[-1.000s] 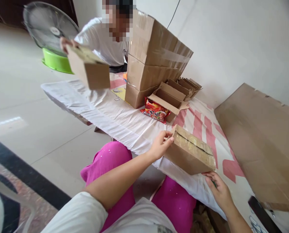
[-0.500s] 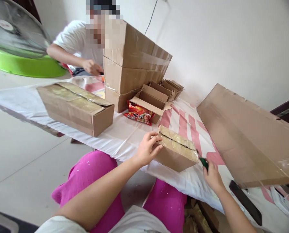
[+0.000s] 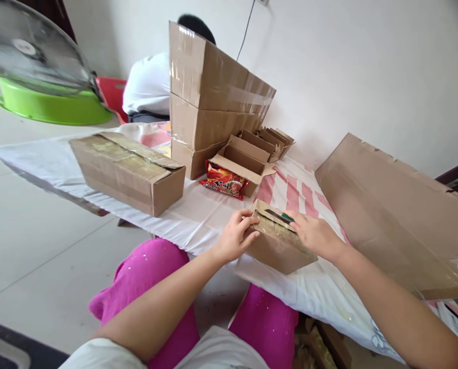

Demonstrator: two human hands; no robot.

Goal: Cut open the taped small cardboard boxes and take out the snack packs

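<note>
The right hand's (image 3: 313, 236) fingers were wrapped around a green-handled cutter (image 3: 288, 217), its blade lying over the top of a small carton (image 3: 277, 251) near the seam. The left hand's (image 3: 232, 237) fingers were bent, the thumb spread from them, touching the carton's left end. This carton sat at the table's near edge on a white-and-pink cloth (image 3: 213, 225). Beyond it, 1 red packet (image 3: 225, 181) leaned against an open box (image 3: 244, 158). Farther left lay 1 larger carton (image 3: 129, 171); behind a carton stack (image 3: 217, 102), a person in white (image 3: 148, 84) was partly hidden.
</note>
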